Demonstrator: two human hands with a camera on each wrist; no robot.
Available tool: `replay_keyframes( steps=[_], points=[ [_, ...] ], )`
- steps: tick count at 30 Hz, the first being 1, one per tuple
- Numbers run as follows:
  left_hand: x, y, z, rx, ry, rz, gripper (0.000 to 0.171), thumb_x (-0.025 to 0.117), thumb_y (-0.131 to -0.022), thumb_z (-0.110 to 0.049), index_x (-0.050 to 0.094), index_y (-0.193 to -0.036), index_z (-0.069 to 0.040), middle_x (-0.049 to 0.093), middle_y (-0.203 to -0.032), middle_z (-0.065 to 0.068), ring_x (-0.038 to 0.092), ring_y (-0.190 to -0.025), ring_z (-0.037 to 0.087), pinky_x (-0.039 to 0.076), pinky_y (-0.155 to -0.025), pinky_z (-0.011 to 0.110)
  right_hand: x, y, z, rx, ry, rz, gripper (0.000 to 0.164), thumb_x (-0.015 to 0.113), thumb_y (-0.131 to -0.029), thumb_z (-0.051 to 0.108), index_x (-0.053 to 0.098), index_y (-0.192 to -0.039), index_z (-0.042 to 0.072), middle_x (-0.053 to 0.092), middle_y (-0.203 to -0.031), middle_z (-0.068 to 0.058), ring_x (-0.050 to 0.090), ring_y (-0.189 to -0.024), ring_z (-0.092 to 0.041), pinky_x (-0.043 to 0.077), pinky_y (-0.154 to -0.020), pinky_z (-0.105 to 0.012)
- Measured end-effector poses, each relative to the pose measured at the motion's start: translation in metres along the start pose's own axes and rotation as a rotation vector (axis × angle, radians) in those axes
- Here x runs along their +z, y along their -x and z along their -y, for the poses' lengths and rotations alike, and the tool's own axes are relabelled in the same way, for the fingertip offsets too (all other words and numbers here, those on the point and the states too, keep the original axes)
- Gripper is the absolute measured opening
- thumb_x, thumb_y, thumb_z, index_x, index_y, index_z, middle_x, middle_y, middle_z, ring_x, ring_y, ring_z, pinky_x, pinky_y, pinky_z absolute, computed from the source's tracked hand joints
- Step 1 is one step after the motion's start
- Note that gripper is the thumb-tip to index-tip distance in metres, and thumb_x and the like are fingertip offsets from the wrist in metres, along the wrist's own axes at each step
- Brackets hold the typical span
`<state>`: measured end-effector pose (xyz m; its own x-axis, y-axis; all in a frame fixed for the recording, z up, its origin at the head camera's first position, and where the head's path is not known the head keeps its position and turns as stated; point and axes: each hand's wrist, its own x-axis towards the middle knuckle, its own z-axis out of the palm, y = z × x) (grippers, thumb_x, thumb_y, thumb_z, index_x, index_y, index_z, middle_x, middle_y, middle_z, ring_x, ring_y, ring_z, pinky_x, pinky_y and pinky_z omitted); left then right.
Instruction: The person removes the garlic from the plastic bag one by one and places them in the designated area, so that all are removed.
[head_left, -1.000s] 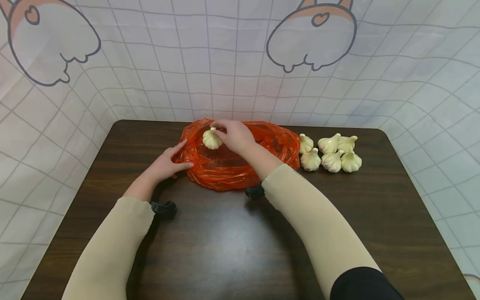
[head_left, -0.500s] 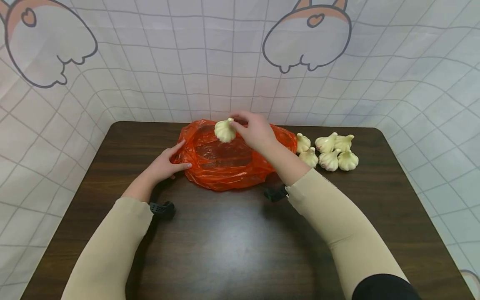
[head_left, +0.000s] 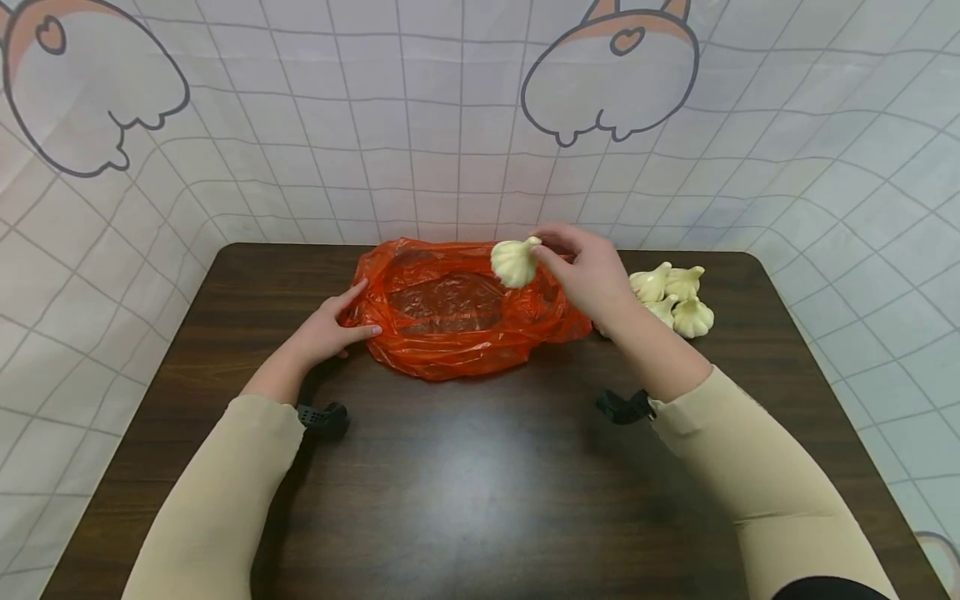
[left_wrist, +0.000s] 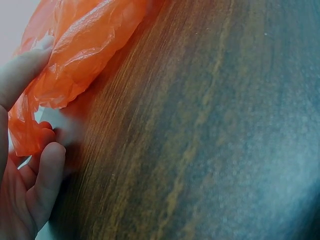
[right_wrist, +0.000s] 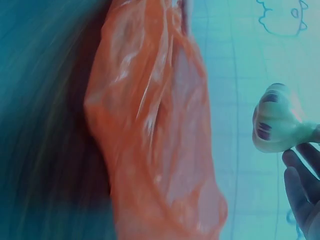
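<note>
A red plastic bag [head_left: 442, 354] lies with its mouth spread wide near the back of the table. At its left end my left hand [head_left: 324, 335] holds the edge; in the left wrist view the thumb [left_wrist: 22, 72] lies over the plastic and the other fingers curl below it. My right hand [head_left: 592, 273] pinches a garlic bulb [head_left: 513, 264] by its stem, above the bag's right part. Purple-marked skin shows on this garlic bulb [right_wrist: 274, 122] in the right wrist view. The bag's inside is only partly visible.
Several more garlic bulbs [head_left: 693, 317] sit in a cluster right of the bag, some hidden behind my right hand and forearm. The dark wooden table [head_left: 465, 483] meets a white grid-patterned cloth [head_left: 450, 125] at the back and sides.
My right hand has carried the garlic bulb from over the bag's left part up and rightward. The bag's mouth shows more. My left hand has stayed at the bag's left edge.
</note>
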<state>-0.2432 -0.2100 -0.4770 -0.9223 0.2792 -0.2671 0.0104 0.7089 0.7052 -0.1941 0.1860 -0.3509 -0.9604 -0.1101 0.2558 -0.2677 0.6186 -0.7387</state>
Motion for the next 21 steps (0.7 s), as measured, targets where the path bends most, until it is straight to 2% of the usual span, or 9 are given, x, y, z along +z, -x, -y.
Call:
replay_keyframes(
  steps=[5, 11, 13, 18, 19, 21],
  points=[
    [0.001, -0.001, 0.0, -0.001, -0.006, 0.0, 0.096, 0.067, -0.085, -0.063, 0.008, -0.158, -0.043, 0.018, -0.157, 0.024, 0.056, -0.08, 0.03, 0.056, -0.066, 0.034, -0.026, 0.022, -0.027, 0.041, 0.015, -0.06, 0.031, 0.065, -0.097, 0.033, 0.069, -0.122, 0.015, 0.071, -0.117, -0.005, 0.066, -0.104, -0.02, 0.051, -0.089, -0.038],
    [0.001, -0.001, 0.001, -0.004, -0.009, 0.001, 0.096, 0.066, -0.085, -0.064, 0.008, -0.158, -0.043, 0.017, -0.157, 0.023, 0.055, -0.083, 0.03, 0.056, -0.067, 0.034, -0.058, 0.054, -0.064, 0.102, 0.101, -0.117, 0.031, 0.065, -0.098, 0.032, 0.069, -0.122, 0.013, 0.071, -0.116, -0.01, 0.065, -0.101, -0.021, 0.046, -0.077, -0.019],
    [0.001, -0.001, 0.001, -0.006, -0.008, 0.002, 0.096, 0.067, -0.085, -0.064, 0.008, -0.158, -0.043, 0.017, -0.157, 0.023, 0.055, -0.083, 0.03, 0.056, -0.067, 0.034, -0.068, 0.067, -0.076, 0.133, 0.129, -0.133, 0.032, 0.064, -0.098, 0.033, 0.068, -0.123, 0.013, 0.07, -0.117, -0.011, 0.064, -0.099, -0.016, 0.044, -0.075, -0.015],
    [0.001, -0.001, 0.0, -0.002, -0.004, -0.004, 0.096, 0.067, -0.085, -0.063, 0.008, -0.158, -0.043, 0.018, -0.156, 0.023, 0.055, -0.081, 0.03, 0.056, -0.066, 0.034, -0.094, 0.098, -0.107, 0.212, 0.183, -0.183, 0.038, 0.063, -0.098, 0.037, 0.067, -0.125, 0.01, 0.069, -0.117, -0.015, 0.054, -0.09, 0.008, 0.041, -0.072, -0.012],
    [0.001, -0.001, 0.0, -0.002, -0.004, -0.005, 0.096, 0.067, -0.085, -0.063, 0.008, -0.158, -0.043, 0.019, -0.156, 0.023, 0.055, -0.081, 0.03, 0.056, -0.066, 0.034, -0.1, 0.104, -0.113, 0.226, 0.193, -0.188, 0.039, 0.062, -0.098, 0.038, 0.066, -0.126, 0.01, 0.07, -0.117, -0.013, 0.052, -0.089, 0.011, 0.041, -0.071, -0.011],
    [0.001, -0.001, 0.0, -0.002, -0.007, -0.006, 0.096, 0.067, -0.085, -0.063, 0.009, -0.158, -0.043, 0.019, -0.156, 0.023, 0.055, -0.082, 0.03, 0.056, -0.066, 0.034, -0.111, 0.115, -0.124, 0.255, 0.197, -0.198, 0.041, 0.062, -0.098, 0.04, 0.066, -0.127, 0.011, 0.071, -0.112, 0.0, 0.05, -0.088, 0.014, 0.041, -0.07, -0.01]
  ],
)
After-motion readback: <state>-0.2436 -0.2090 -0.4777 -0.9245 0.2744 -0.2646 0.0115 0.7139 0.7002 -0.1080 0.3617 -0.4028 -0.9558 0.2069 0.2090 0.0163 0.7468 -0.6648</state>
